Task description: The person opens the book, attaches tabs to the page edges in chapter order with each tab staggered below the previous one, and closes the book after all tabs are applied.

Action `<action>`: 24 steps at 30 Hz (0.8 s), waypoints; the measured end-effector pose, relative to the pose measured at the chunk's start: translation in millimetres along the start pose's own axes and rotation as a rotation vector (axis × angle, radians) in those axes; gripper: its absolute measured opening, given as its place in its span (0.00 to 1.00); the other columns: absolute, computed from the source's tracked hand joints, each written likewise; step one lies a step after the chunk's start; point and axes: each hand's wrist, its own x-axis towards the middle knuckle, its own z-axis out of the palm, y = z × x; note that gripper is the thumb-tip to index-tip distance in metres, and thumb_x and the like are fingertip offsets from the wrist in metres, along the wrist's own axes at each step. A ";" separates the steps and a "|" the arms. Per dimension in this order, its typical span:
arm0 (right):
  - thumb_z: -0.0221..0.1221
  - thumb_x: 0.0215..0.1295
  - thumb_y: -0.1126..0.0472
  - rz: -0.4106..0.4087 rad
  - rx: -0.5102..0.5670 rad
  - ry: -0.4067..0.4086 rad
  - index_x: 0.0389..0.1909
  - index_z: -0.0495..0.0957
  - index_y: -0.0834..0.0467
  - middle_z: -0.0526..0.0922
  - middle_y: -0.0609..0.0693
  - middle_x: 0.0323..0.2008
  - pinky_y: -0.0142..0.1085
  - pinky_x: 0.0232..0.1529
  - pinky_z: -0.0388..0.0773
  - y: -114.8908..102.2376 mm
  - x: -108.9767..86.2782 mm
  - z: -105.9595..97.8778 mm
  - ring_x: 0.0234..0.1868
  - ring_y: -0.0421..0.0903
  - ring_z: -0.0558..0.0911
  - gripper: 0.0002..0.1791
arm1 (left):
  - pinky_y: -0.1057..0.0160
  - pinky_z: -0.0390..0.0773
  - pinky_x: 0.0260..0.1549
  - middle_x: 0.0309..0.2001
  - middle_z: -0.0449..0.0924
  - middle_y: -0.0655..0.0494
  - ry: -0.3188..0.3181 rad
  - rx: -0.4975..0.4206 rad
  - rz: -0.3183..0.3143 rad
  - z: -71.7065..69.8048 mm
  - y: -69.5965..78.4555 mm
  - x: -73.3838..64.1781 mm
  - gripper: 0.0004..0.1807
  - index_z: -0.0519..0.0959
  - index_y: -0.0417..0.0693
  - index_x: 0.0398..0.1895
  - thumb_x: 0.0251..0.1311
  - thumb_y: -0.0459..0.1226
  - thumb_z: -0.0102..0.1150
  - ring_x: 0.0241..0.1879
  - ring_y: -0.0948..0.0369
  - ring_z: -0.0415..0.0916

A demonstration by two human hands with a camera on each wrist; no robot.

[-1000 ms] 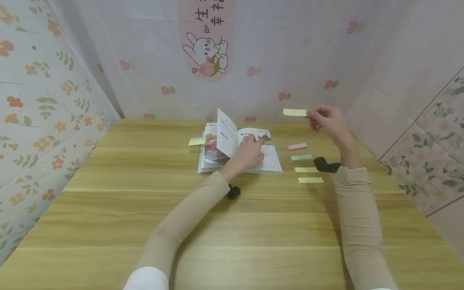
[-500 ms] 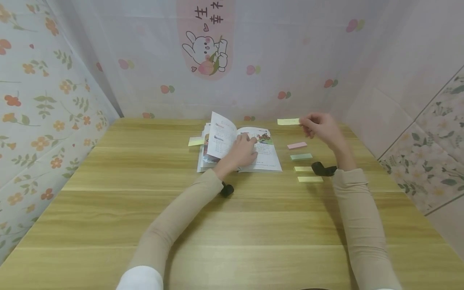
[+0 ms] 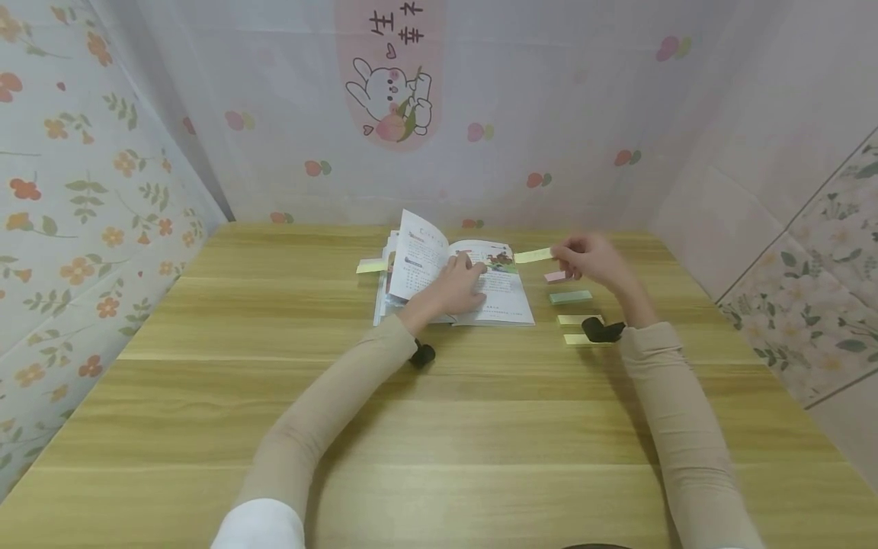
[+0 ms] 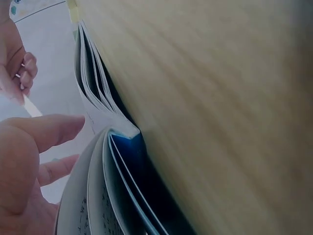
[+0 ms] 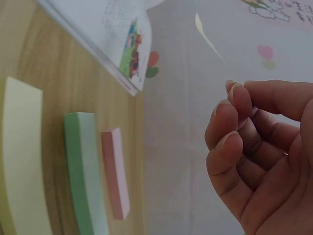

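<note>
An illustrated book (image 3: 504, 301) lies spread on the table, with one leaf standing up on its left side. My left hand (image 3: 458, 288) rests on the book near the fold, its fingers extended over the right page; in the left wrist view the thumb of that left hand (image 4: 49, 132) lies beside the curved pages. Between thumb and fingers my right hand (image 3: 588, 263) pinches one end of a yellow sticky note (image 3: 533, 256). The note's free end points left and overlaps the right page's outer edge in the head view. Thin and bent, the sticky note (image 5: 208, 38) also shows in the right wrist view.
Right of the book lie a pink sticky-note pad (image 3: 555, 277), a green pad (image 3: 571, 297) and two yellow pads (image 3: 575, 339). Sticky tabs (image 3: 371, 266) stick out from the book's left edge. A patterned cloth (image 3: 514, 99) hangs behind the table.
My right hand has come down and left, bringing the yellow sticky note to the book's right edge. The left hand has shifted slightly left, and the raised leaf leans further left.
</note>
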 end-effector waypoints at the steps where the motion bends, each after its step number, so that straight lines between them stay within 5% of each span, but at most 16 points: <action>1: 0.55 0.77 0.55 0.002 -0.016 -0.014 0.40 0.78 0.68 0.79 0.55 0.25 0.36 0.27 0.79 1.1 0.1 1.2 0.26 0.53 0.79 0.17 | 0.55 0.68 0.56 0.60 0.63 0.41 -0.004 -0.001 0.007 -0.1 -0.7 0.1 0.29 0.67 0.42 0.72 0.70 0.42 0.56 0.56 0.50 0.61; 13: 0.53 0.77 0.56 0.031 -0.103 -0.085 0.42 0.78 0.72 0.80 0.64 0.29 0.38 0.29 0.80 13.4 1.0 14.2 0.27 0.49 0.79 0.19 | 0.57 0.71 0.54 0.58 0.64 0.41 -0.022 0.039 0.047 1.1 -3.6 8.2 0.28 0.68 0.42 0.70 0.71 0.42 0.56 0.57 0.50 0.63; 24: 0.53 0.76 0.60 0.043 -0.101 -0.145 0.39 0.78 0.71 0.79 0.57 0.24 0.36 0.27 0.78 16.7 1.2 16.9 0.24 0.45 0.76 0.15 | 0.59 0.71 0.55 0.61 0.65 0.43 -0.051 0.049 0.033 3.8 2.4 15.7 0.31 0.66 0.47 0.74 0.70 0.43 0.56 0.58 0.53 0.63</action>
